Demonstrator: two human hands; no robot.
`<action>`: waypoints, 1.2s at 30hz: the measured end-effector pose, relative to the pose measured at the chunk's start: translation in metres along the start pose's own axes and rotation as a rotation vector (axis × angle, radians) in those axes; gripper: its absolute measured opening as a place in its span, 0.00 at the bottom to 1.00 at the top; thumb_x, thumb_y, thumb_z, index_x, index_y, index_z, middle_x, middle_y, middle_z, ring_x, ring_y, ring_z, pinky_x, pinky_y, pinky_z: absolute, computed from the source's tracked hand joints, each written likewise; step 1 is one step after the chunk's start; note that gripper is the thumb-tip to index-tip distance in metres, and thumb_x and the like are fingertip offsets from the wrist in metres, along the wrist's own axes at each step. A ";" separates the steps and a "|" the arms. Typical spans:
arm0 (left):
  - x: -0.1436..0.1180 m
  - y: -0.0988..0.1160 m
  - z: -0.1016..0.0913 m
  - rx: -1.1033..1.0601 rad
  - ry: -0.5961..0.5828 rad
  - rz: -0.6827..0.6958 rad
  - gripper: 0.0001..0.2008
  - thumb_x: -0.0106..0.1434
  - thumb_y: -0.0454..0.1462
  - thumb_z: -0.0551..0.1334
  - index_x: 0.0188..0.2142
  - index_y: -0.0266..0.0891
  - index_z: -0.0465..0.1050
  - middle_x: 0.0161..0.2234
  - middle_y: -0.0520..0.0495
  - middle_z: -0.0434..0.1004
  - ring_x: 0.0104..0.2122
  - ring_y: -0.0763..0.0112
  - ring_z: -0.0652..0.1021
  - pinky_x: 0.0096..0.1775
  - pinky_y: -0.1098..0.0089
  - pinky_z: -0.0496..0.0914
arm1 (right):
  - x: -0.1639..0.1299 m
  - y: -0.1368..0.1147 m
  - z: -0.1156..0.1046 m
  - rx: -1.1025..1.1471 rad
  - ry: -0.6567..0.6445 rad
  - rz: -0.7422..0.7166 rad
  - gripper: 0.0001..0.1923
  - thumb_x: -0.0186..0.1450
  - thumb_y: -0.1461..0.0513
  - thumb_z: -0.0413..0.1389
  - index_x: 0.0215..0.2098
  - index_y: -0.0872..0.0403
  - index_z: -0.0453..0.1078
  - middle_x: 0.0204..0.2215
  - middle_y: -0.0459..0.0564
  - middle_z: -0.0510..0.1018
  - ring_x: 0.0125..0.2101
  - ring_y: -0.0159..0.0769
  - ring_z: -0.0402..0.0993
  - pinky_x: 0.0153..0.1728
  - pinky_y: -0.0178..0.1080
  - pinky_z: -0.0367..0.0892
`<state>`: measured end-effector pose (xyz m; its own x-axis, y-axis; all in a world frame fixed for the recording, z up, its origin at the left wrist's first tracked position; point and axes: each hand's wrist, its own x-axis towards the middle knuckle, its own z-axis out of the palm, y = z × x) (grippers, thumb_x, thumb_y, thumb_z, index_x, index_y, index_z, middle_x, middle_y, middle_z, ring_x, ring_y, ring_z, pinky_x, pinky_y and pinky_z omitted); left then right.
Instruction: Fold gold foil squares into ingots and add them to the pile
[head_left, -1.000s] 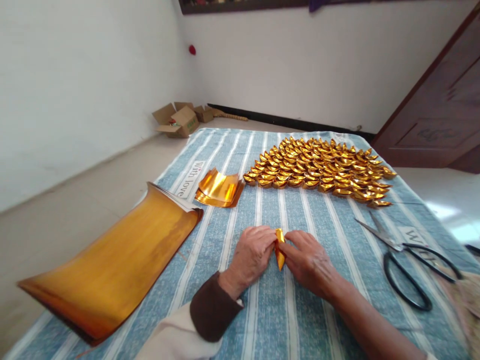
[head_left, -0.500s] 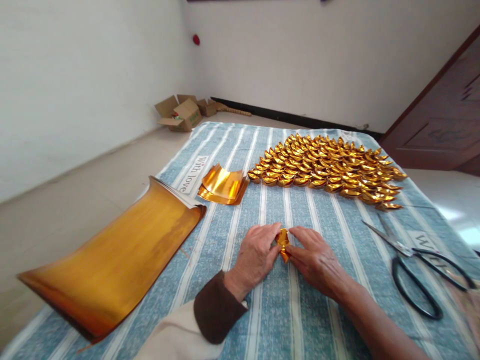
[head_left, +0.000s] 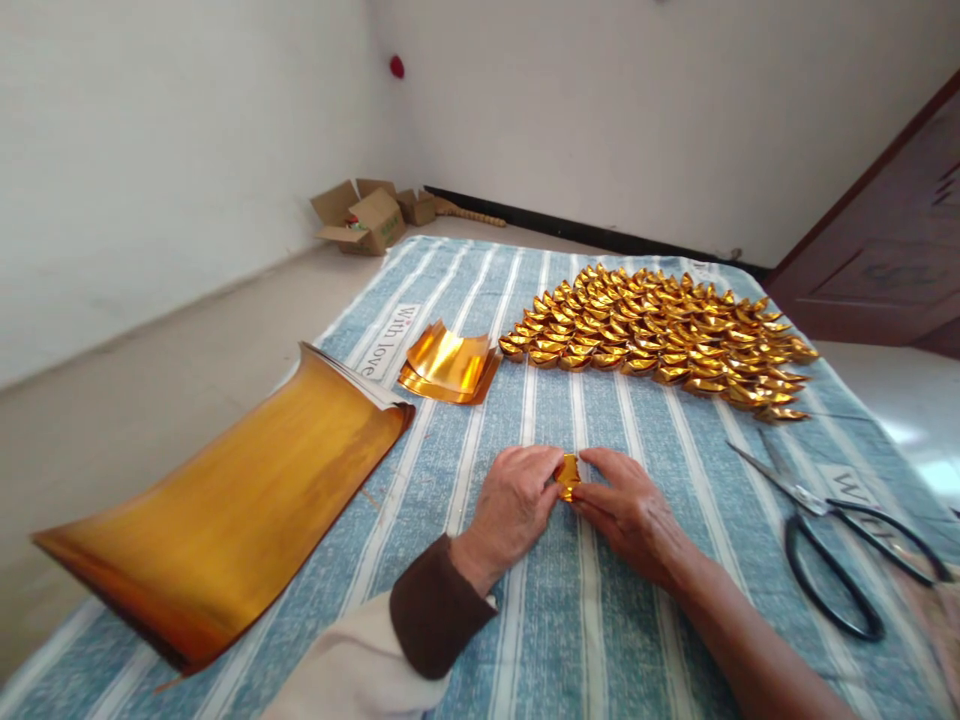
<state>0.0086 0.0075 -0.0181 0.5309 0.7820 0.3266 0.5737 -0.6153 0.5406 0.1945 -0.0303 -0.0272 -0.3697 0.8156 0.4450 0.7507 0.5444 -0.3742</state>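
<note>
Between my fingertips is a small folded piece of gold foil paper (head_left: 569,476), low over the striped tablecloth. My left hand (head_left: 517,505) pinches its left side, and my right hand (head_left: 630,505) pinches the right side. Fingers cover most of its edges. Beyond my hands, many folded gold paper ingots (head_left: 652,335) stand in packed rows. A small stack of cut gold foil sheets (head_left: 452,365) lies left of them. Farther left is a large curled stack of gold foil paper (head_left: 225,510).
Black-handled scissors (head_left: 814,505) lie with blades apart on the right of the blue striped tablecloth (head_left: 420,620). On the floor past the table's far left corner sits an open cardboard box (head_left: 367,222). A dark red door (head_left: 877,230) stands at the right.
The foil piece looks more compact; its lower tip that stuck out toward me is now folded up between my fingers. My hands stay in nearly the same place.
</note>
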 end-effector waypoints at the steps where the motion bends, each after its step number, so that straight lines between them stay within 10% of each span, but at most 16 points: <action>1: 0.000 0.001 0.000 0.002 0.002 -0.006 0.06 0.63 0.32 0.61 0.40 0.41 0.69 0.38 0.48 0.78 0.41 0.63 0.77 0.45 0.61 0.69 | 0.000 0.001 0.000 0.010 0.003 -0.003 0.09 0.68 0.60 0.52 0.39 0.48 0.76 0.47 0.53 0.73 0.47 0.43 0.69 0.45 0.46 0.68; 36: 0.000 -0.003 0.001 -0.096 0.027 -0.067 0.12 0.56 0.27 0.65 0.38 0.40 0.71 0.37 0.49 0.79 0.39 0.63 0.78 0.44 0.62 0.69 | 0.008 0.004 0.021 0.085 0.048 0.202 0.14 0.67 0.59 0.53 0.26 0.53 0.75 0.49 0.57 0.73 0.56 0.50 0.64 0.53 0.58 0.62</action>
<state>0.0076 0.0096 -0.0205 0.4753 0.8244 0.3075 0.5442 -0.5500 0.6335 0.1827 -0.0180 -0.0427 -0.1887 0.9007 0.3914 0.7572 0.3872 -0.5261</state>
